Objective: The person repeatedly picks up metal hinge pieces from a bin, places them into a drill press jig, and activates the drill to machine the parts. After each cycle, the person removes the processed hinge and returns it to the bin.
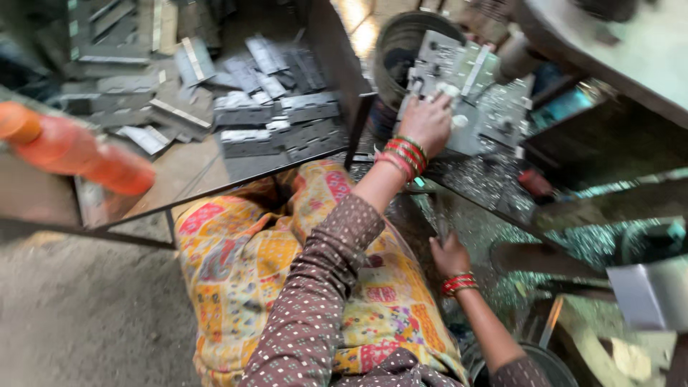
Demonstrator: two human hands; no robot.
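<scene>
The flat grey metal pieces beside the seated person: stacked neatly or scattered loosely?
Scattered loosely. The grey metal pieces lie at mixed angles, overlapping one another across the low tray, not in one even stack.

Grey metal plates are heaped in a tray; an orange handle is seen at left, a dark bucket behind.

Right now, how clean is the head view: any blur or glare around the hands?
Head view: motion blur smears the whole frame, worst on the orange bottle; glare washes the floor strip at top centre; the left hand on the grey metal fixture is soft; the right hand sits in shadow.
</scene>
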